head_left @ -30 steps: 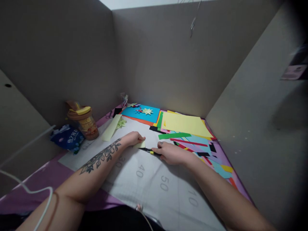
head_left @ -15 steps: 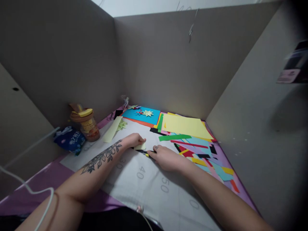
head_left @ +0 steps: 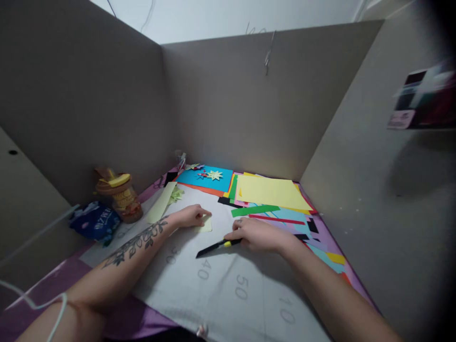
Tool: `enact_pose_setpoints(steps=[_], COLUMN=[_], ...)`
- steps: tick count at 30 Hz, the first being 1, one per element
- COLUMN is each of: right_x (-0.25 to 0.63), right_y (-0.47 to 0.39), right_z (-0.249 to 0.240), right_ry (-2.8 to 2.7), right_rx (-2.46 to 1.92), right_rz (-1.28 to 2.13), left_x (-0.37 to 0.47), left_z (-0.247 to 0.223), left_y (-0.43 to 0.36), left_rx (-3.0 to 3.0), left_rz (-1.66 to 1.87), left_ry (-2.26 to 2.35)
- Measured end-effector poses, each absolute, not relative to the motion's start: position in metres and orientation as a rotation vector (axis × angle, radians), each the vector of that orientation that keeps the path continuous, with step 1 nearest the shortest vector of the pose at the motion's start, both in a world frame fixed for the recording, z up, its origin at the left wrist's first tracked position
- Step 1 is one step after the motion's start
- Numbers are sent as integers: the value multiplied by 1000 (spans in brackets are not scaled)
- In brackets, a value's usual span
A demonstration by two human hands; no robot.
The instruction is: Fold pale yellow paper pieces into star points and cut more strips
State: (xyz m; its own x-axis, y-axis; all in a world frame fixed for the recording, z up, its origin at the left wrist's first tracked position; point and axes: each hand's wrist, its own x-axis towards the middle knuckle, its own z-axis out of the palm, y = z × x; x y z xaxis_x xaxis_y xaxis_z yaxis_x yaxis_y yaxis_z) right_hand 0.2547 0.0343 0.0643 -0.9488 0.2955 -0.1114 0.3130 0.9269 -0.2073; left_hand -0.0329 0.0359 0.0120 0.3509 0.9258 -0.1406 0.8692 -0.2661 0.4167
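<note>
A pair of black scissors [head_left: 210, 249] with a yellow spot near the pivot points left over the white sheet, its blades together. Its handles are in my right hand [head_left: 254, 235], whose fingers are closed round them. A small pale yellow-green paper piece [head_left: 205, 225] lies on the white sheet under the closed fingers of my left hand [head_left: 192, 216]. The scissor blades are apart from this paper, on its near side. Beyond my left forearm lie a long pale strip [head_left: 161, 204] and some green scraps [head_left: 175, 194].
A drink cup [head_left: 124, 199] and a blue packet [head_left: 95, 221] stand at the left. Paper stars [head_left: 215, 175] lie on a blue sheet [head_left: 225, 183] at the back. A yellow sheet [head_left: 270, 191] and coloured strips [head_left: 256, 210] are at the right.
The scissors have moved away from the small paper, toward me, and their blades now show fully. My left hand stays at the paper. The view has shifted slightly.
</note>
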Motion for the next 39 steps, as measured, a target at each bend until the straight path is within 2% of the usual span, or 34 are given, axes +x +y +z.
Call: enact_pose_setpoints(steps=[3,10,18,27,32,39], right_x=[277,301,305,301,302,302], right_y=[47,56,59,59,59,61], right_z=[80,97,99,95,94,93], right_ry=[3022,2984,2972,2961,2960,2956], right_rx=[654,937,997,982,1002,997], right_rz=[-371,-377,-363,-414,-411,-428], left_x=[-33,-27,-22,-19,-14,-15], left_z=[14,31,29,34,28,27], left_y=[32,41,22,18,-1,-14], left_rx=[2133,1933,2002,1912,2063,1949], left_rz=[214,-65,129,-18,274,629], left_ry=[1751,1774,1765,1685,1650,1687])
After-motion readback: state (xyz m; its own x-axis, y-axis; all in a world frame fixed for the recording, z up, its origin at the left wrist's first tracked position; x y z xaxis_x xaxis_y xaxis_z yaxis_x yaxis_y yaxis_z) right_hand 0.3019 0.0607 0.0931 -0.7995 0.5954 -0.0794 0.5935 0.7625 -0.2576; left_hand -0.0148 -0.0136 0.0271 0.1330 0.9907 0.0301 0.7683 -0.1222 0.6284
